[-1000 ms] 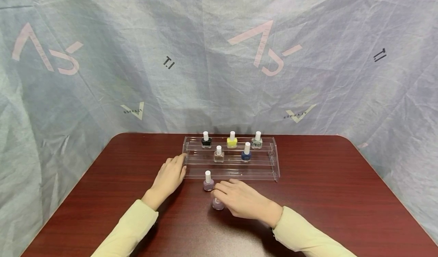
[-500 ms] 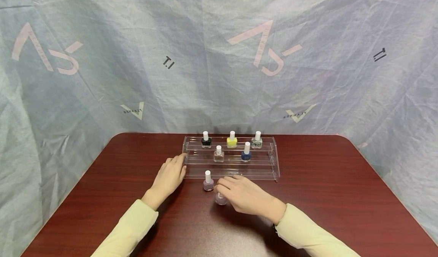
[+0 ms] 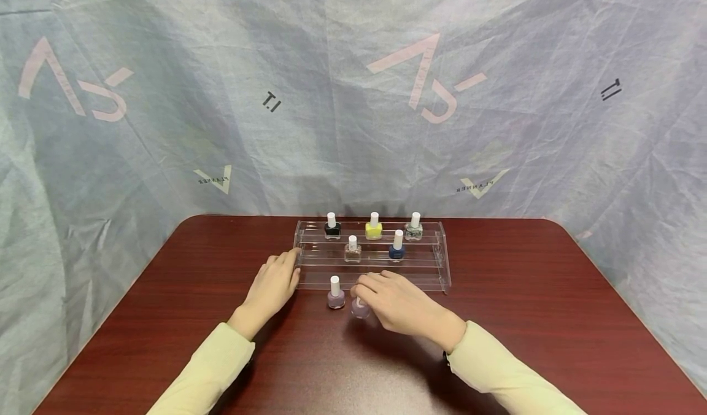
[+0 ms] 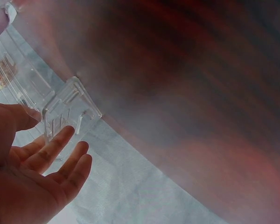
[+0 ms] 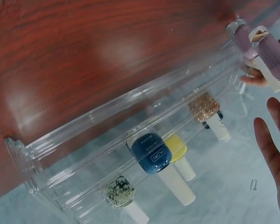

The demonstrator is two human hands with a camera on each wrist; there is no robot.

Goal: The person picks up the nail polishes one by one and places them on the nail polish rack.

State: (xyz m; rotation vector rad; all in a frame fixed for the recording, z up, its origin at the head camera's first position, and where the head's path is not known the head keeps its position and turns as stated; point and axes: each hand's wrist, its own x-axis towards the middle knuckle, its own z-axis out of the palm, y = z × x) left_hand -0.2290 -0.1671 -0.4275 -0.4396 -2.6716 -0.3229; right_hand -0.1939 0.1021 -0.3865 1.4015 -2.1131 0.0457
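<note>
My right hand (image 3: pixel 394 301) pinches a light purple nail polish bottle (image 3: pixel 360 309) by its cap, just above the table in front of the clear stepped rack (image 3: pixel 411 280). The right wrist view shows that held nail polish bottle (image 5: pixel 272 55) at the upper right, glass end up in the picture. A second light purple nail polish bottle (image 3: pixel 336 299) stands upright to its left, at the rack's front edge. With fingers fairly straight, my left hand (image 3: pixel 273 283) rests against the rack's left end; its thumb and fingertips lie beside the clear end panel (image 4: pixel 77 105).
On the rack's top tier stand black (image 3: pixel 332 229), yellow (image 3: pixel 374 230) and glittery green (image 3: pixel 413 231) polish bottles. The middle tier carries a glittery copper bottle (image 3: pixel 353 253) and a dark blue one (image 3: pixel 396 252). Grey cloth (image 3: pixel 326 126) hangs behind the red-brown table (image 3: pixel 525 317).
My right hand has moved forward and slightly right with the purple nail polish bottle, nearer the rack's front. My left hand has stayed at the rack's left end.
</note>
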